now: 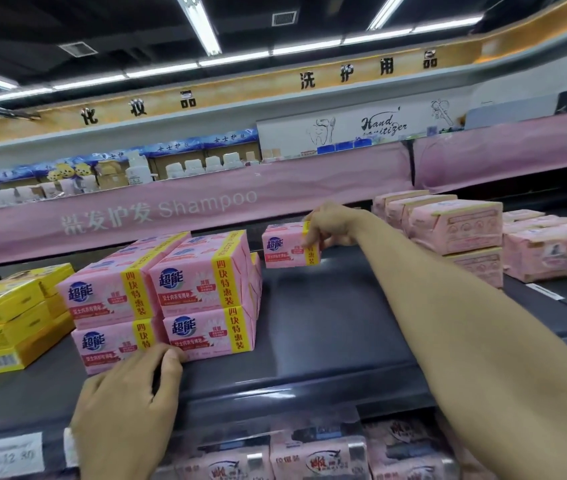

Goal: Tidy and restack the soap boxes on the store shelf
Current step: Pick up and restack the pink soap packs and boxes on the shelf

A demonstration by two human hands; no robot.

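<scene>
Pink soap boxes with yellow bands (202, 292) stand stacked two high in two columns at the front left of the dark shelf (327, 327). My left hand (129, 407) rests against the front of the lower left box, fingers fairly straight. Further back, my right hand (330, 225) grips a single pink soap box (283, 247) by its right end. That box is upright, a little behind and to the right of the stack; I cannot tell whether it touches the shelf.
Yellow soap boxes (8, 320) are piled at the far left. Pink wrapped packs (455, 226) are stacked at the back right. A pink Shampoo banner (171, 209) edges the shelf above. More pink packs (316, 459) fill the shelf below.
</scene>
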